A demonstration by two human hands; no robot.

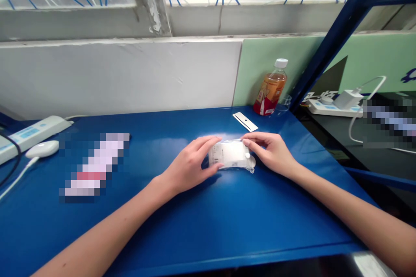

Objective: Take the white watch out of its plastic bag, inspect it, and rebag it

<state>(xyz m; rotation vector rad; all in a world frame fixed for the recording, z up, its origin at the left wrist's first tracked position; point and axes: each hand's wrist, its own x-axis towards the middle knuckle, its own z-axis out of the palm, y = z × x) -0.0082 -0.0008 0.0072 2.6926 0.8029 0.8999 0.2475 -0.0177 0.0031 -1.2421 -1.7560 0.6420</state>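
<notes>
fingers of the left hand (pixel 191 161) and right hand (pixel 273 151) grasp a wrapped packet (pixel 231 154) by its left and right ends over the tabletop (pixel 240 216), its clear film (pixel 251 168) liable to slip if tugged unevenly.

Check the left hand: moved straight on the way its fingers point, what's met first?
The white packet; its left end lies between the left hand's thumb and fingers. Beyond that, probably the right hand, though depth is unclear here.
</notes>
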